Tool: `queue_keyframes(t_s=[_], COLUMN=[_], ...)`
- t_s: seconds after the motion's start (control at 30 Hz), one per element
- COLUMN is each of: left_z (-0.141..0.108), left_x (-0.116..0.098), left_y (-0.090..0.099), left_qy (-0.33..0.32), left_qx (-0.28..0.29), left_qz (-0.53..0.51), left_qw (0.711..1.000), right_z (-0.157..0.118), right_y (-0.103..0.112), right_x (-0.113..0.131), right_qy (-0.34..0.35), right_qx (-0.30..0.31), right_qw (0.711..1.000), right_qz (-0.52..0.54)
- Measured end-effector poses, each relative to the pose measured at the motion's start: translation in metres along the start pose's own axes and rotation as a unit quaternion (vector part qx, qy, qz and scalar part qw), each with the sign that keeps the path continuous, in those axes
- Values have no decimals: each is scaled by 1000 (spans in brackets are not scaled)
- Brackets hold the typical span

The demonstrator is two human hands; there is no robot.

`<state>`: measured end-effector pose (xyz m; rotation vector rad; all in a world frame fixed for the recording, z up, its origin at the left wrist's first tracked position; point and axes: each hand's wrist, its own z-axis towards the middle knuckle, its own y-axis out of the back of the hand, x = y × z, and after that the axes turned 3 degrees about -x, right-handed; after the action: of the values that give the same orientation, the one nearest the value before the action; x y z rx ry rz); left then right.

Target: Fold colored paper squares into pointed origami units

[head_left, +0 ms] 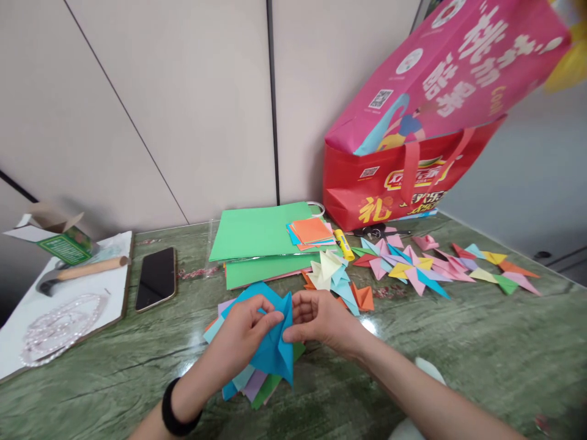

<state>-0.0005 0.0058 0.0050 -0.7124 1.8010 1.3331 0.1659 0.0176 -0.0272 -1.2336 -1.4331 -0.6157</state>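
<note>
A blue sheet of paper point(270, 351), partly folded, is held upright between my hands. My left hand point(250, 324) pinches its left part between thumb and fingers. My right hand point(316, 318) grips the raised right edge, with its thumb at the near side of the fold. Beneath the blue sheet lies a fanned pile of coloured papers point(257, 385). Just beyond my right hand are folded pale yellow point(329, 266), light blue and orange pieces point(363, 297).
Green sheets point(261, 232) with small orange squares point(312, 231) and a yellow glue stick point(343, 244) lie behind. Paper stars point(413, 266) are at right, before a red bag point(389, 183). A phone point(156, 278), hammer point(85, 271) and beads point(62, 324) are at left.
</note>
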Motion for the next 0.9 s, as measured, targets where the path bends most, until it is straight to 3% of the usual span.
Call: queue_keyframes(t_s=[0.23, 0.43, 0.9], left_z=[-1, 0, 1], left_x=[-1, -2, 1], left_y=[-1, -2, -4], left_qy=[17, 17, 8], left_qx=[-23, -45, -33], left_qz=[-63, -36, -9], left_qw=[998, 998, 999], right_z=[2, 0, -2], right_y=[-1, -2, -5], right_x=[-2, -1, 1], right_qy=[13, 9, 2], right_qx=[-55, -46, -37], right_qw=[998, 998, 999], right_qz=[12, 30, -11])
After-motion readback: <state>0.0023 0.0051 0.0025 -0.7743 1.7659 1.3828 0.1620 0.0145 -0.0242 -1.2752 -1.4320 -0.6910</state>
